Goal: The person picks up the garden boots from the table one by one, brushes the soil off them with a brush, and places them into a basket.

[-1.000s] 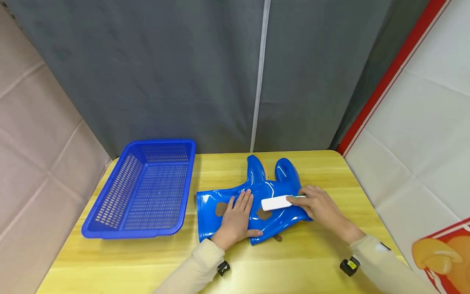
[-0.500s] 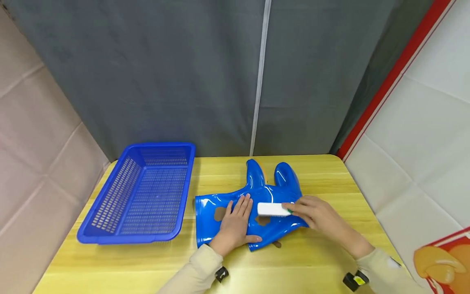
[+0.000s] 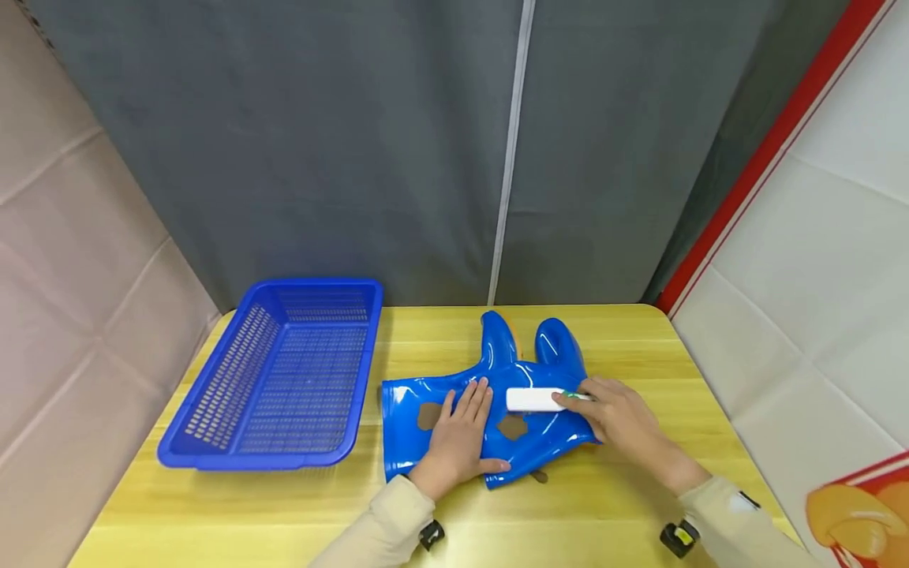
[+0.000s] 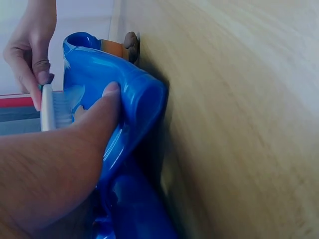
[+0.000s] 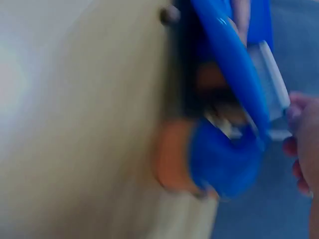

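Head view first: glossy blue rubber boots [image 3: 529, 375] lie on the wooden table [image 3: 213, 521], the left hand [image 3: 460, 438] spread flat on them, fingers straight, blocking the surface between two brown patches [image 3: 513, 427]. The right hand [image 3: 619, 414], fingers curled, pinches a white scrub brush [image 3: 531, 400] over the boots! Left of the boots sits a blue plastic basket [image 3: 266, 461]; beyond them hangs a grey curtain [image 3: 355, 158]; just off their near edge, a brown lump [image 3: 540, 477]. Left wrist view: the forearm [image 4: 45, 177] hides part of the boots, and bristles [image 4: 62, 107] face them. Right wrist view, blurred: the boots show an orange sole [image 5: 172, 154].
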The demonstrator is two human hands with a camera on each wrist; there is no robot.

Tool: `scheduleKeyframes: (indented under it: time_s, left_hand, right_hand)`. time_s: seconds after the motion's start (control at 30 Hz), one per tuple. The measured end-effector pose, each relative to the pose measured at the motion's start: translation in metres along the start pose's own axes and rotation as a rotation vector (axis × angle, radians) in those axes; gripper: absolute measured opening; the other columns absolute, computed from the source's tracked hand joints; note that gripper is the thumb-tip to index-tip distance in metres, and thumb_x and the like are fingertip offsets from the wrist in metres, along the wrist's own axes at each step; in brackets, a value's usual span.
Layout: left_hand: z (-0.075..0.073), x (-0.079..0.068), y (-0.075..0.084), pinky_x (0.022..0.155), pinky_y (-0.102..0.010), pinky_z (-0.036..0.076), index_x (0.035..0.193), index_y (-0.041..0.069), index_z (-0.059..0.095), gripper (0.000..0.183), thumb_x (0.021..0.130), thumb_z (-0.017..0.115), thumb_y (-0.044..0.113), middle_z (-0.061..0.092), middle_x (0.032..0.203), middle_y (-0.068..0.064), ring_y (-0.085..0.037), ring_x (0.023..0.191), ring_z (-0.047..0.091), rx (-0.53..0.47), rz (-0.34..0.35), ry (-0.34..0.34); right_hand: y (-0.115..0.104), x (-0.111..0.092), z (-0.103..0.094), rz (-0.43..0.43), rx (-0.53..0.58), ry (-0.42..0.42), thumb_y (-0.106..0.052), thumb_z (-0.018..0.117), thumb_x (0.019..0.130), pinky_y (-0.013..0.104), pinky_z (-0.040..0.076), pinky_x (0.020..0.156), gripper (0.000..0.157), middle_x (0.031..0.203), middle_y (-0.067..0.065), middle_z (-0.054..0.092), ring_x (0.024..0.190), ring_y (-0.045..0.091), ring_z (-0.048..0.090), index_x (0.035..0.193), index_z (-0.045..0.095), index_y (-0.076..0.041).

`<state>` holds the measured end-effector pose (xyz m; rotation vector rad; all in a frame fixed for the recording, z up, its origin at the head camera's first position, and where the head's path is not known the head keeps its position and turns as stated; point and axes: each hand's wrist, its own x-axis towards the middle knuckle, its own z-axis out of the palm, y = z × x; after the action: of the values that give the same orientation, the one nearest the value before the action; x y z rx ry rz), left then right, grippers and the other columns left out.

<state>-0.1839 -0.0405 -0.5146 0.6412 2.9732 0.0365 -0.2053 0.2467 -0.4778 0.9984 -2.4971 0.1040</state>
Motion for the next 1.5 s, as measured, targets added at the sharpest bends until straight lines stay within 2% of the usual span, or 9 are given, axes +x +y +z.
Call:
scheduleKeyframes:
  time_s: [0.13,0.23,0.4,0.53,0.63,0.77,1.0,1.3,1.5]
  left_hand:
    - [-0.001,0.001,0.0,0.126,-0.05,0.018,0.159,0.01,0.016,0.117,0.075,0.057,0.081,0.013,0.169,-0.007,-0.025,0.157,0.014,0.024,-0.001,0.006]
    - [0.0,0.0,0.0,0.126,-0.05,0.018,0.159,0.01,0.016,0.118,0.075,0.057,0.081,0.013,0.169,-0.007,-0.026,0.157,0.015,0.022,-0.009,-0.003]
    - [0.005,0.001,0.001,0.126,-0.051,0.018,0.16,0.011,0.015,0.118,0.075,0.055,0.083,0.011,0.169,-0.006,-0.025,0.157,0.013,0.028,-0.005,-0.016]
    - [0.009,0.003,0.0,0.127,-0.052,0.015,0.16,0.012,0.013,0.12,0.074,0.053,0.085,0.009,0.169,-0.005,-0.024,0.157,0.01,0.025,-0.009,-0.007]
    - [0.01,0.002,0.001,0.127,-0.053,0.015,0.16,0.012,0.013,0.121,0.073,0.054,0.085,0.009,0.169,-0.005,-0.024,0.157,0.01,0.011,-0.007,0.007]
    - [0.007,0.002,0.0,0.126,-0.054,0.016,0.16,0.011,0.015,0.121,0.073,0.057,0.084,0.011,0.169,-0.006,-0.026,0.157,0.012,0.005,0.001,0.026]
    - [0.01,0.002,0.0,0.126,-0.053,0.016,0.16,0.011,0.014,0.122,0.072,0.053,0.086,0.009,0.169,-0.006,-0.026,0.157,0.012,0.049,-0.008,0.054]
    - [0.013,0.002,-0.002,0.126,-0.053,0.016,0.16,0.009,0.014,0.125,0.07,0.055,0.087,0.009,0.169,-0.007,-0.026,0.157,0.012,0.08,-0.038,0.086]
    - [0.018,0.003,0.0,0.125,-0.055,0.017,0.159,0.009,0.015,0.124,0.07,0.056,0.085,0.01,0.169,-0.007,-0.026,0.157,0.013,0.042,-0.025,0.118]
  right_hand:
    - [0.02,-0.006,-0.007,0.138,-0.001,0.008,-0.001,0.08,0.076,0.021,0.044,0.056,0.054,0.083,0.001,0.063,0.068,0.009,0.047,0.123,0.072,-0.025]
    - [0.024,-0.009,-0.011,0.173,0.038,-0.022,-0.002,0.08,0.077,0.021,0.049,0.058,0.053,0.085,0.001,0.064,0.07,0.009,0.051,0.125,0.071,-0.025]
    - [-0.001,-0.005,-0.019,0.078,0.114,-0.01,-0.002,0.082,0.075,0.028,0.059,0.068,0.056,0.093,0.002,0.068,0.077,0.012,0.06,0.125,0.07,-0.025]
    - [-0.025,0.006,-0.018,-0.026,0.097,-0.148,-0.011,0.081,0.079,0.035,0.06,0.082,0.052,0.101,-0.003,0.07,0.089,0.012,0.063,0.126,0.069,-0.031]
    - [-0.03,0.01,-0.01,-0.054,0.058,-0.209,-0.016,0.081,0.081,0.034,0.059,0.084,0.05,0.1,-0.005,0.069,0.09,0.011,0.058,0.126,0.069,-0.035]
    - [-0.024,0.015,-0.003,-0.057,0.043,-0.169,-0.015,0.083,0.078,0.027,0.054,0.074,0.05,0.092,-0.006,0.065,0.082,0.008,0.051,0.123,0.07,-0.035]
    - [-0.015,0.013,-0.002,-0.035,0.061,-0.125,-0.012,0.083,0.078,0.024,0.052,0.071,0.049,0.088,-0.005,0.062,0.08,0.007,0.049,0.122,0.071,-0.031]
    - [0.029,-0.001,-0.012,0.125,0.104,-0.052,-0.001,0.078,0.079,0.023,0.052,0.065,0.05,0.088,-0.001,0.064,0.073,0.007,0.049,0.124,0.071,-0.023]
    - [0.01,0.005,-0.024,0.094,0.159,-0.07,-0.001,0.079,0.078,0.029,0.059,0.071,0.051,0.094,0.0,0.068,0.08,0.01,0.058,0.123,0.072,-0.023]
